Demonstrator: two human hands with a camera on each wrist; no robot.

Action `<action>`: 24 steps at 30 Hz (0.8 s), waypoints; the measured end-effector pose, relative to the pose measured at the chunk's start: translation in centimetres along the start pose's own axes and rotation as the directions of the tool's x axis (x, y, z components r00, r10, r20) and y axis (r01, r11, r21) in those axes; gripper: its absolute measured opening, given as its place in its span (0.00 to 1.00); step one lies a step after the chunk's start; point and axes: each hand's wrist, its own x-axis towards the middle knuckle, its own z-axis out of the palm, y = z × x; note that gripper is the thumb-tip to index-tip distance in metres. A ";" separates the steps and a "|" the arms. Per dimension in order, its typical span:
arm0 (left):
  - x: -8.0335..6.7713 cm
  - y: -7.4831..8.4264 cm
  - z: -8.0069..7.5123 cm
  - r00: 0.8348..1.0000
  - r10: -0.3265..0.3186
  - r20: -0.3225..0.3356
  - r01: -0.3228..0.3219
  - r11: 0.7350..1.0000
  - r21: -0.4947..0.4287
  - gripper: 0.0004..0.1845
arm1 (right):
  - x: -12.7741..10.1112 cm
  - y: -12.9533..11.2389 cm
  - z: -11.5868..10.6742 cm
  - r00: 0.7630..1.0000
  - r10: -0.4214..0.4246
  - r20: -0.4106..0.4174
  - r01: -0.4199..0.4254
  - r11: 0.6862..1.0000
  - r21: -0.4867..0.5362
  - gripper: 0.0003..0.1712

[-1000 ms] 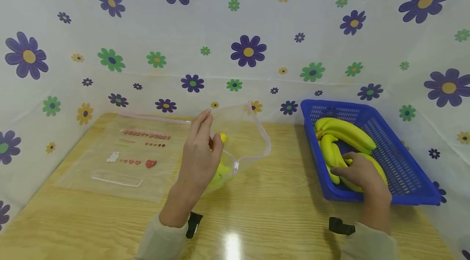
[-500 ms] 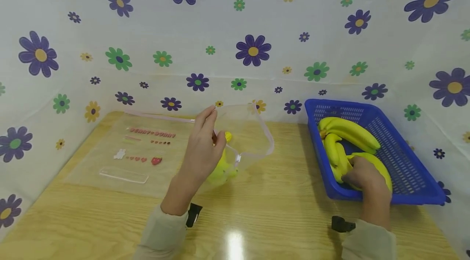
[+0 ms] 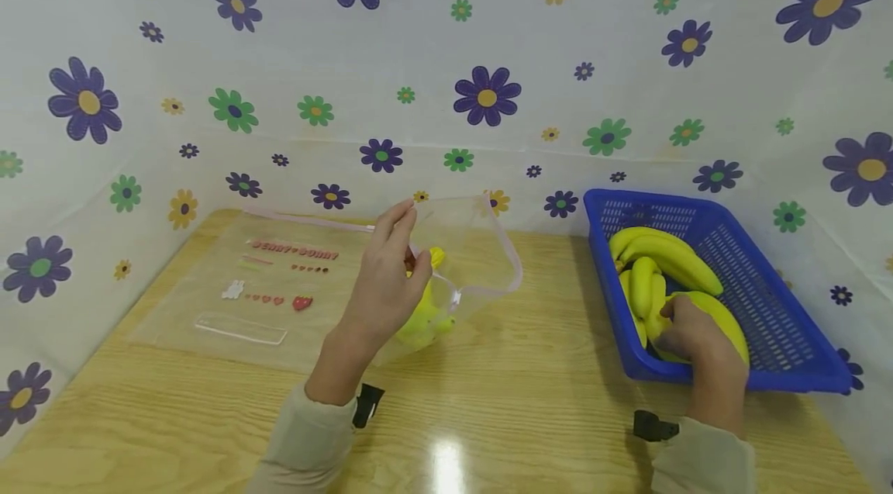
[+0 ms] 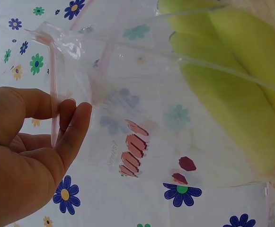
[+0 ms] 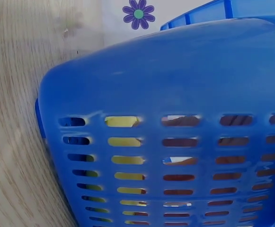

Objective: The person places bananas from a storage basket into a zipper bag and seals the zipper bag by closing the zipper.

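My left hand (image 3: pixel 387 277) pinches the pink-edged rim of a clear zip bag (image 3: pixel 474 261) and holds its mouth up off the table; thumb and fingers (image 4: pixel 73 125) clamp the rim (image 4: pixel 54 94). Yellow bananas (image 3: pixel 425 316) lie inside the bag (image 4: pixel 232 71). My right hand (image 3: pixel 687 331) reaches into the blue basket (image 3: pixel 767 269) and curls round a banana (image 3: pixel 718 319) at its near end. More bananas (image 3: pixel 663 253) lie behind it. The right wrist view shows only the basket's outer wall (image 5: pixel 175 94).
A second clear zip bag (image 3: pixel 265 285) with red print lies flat at the table's left. Flower-patterned sheeting (image 3: pixel 446 75) walls in the back and both sides. Bare wooden tabletop (image 3: pixel 530 401) lies between the hands and toward the near edge.
My right hand has closed further round the banana at the basket's near end. The left hand keeps its pinch on the bag rim, barely moved.
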 end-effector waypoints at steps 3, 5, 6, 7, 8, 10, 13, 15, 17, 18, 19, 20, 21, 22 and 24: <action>0.0 0.0 0.0 1.000 0.002 0.001 -0.002 1.000 0.001 0.30 | 0.0 0.1 0.1 0.998 -0.053 0.025 0.054 0.998 -0.022 0.20; 0.0 0.0 0.0 1.000 0.002 0.000 -0.002 1.000 0.002 0.30 | 0.0 0.2 0.1 0.996 -0.084 0.038 0.086 0.996 -0.028 0.16; -0.1 0.0 0.0 1.000 -0.001 0.001 0.001 1.000 0.001 0.30 | 0.0 0.2 0.1 0.995 -0.095 0.044 0.096 0.995 -0.023 0.15; -0.1 0.0 0.0 1.000 -0.002 0.000 0.002 1.000 0.002 0.30 | 0.0 0.2 0.2 0.993 -0.105 0.046 0.105 0.994 -0.019 0.14; -0.1 0.0 0.0 1.000 -0.005 0.001 0.005 1.000 0.003 0.31 | 0.0 0.2 0.2 0.993 -0.105 0.048 0.106 0.994 -0.015 0.14; -0.1 0.0 -0.1 1.000 -0.008 0.005 0.008 1.000 0.004 0.31 | 0.0 0.2 0.3 0.992 -0.114 0.055 0.114 0.993 -0.011 0.11; -0.2 -0.1 0.0 1.000 -0.015 0.012 0.015 1.000 0.007 0.31 | 0.1 0.1 0.4 0.990 -0.131 0.054 0.133 0.991 -0.027 0.08; -0.2 -0.1 0.0 1.000 -0.014 0.012 0.014 1.000 0.009 0.30 | 0.1 0.1 0.5 0.990 -0.130 0.054 0.132 0.991 -0.036 0.10; -0.2 -0.1 0.0 1.000 -0.014 0.011 0.014 1.000 0.014 0.30 | 0.0 0.1 0.4 0.992 -0.118 0.048 0.120 0.992 -0.040 0.13; -0.2 -0.1 0.0 1.000 -0.012 0.009 0.012 1.000 0.016 0.30 | 0.0 0.0 0.4 0.993 -0.112 0.044 0.114 0.992 -0.045 0.17; -0.2 -0.1 0.0 1.000 -0.009 0.007 0.009 1.000 0.018 0.30 | 0.0 0.0 0.4 0.993 -0.112 0.043 0.114 0.993 -0.042 0.16; -0.2 -0.1 0.1 1.000 -0.004 0.004 0.004 1.000 0.022 0.30 | 0.0 0.0 0.4 0.992 -0.119 0.042 0.120 0.992 -0.040 0.16; -0.2 -0.1 0.1 1.000 -0.001 0.003 0.001 1.000 0.023 0.30 | -0.1 0.0 0.4 0.992 -0.123 0.042 0.124 0.991 -0.039 0.15; -0.2 0.0 0.1 1.000 0.004 0.002 -0.004 1.000 0.024 0.30 | -0.1 0.0 0.4 0.990 -0.133 0.042 0.135 0.990 -0.044 0.13; -0.2 0.0 0.3 1.000 0.014 0.000 -0.014 1.000 0.025 0.30 | -0.1 0.0 0.5 0.986 -0.160 0.042 0.162 0.985 -0.051 0.10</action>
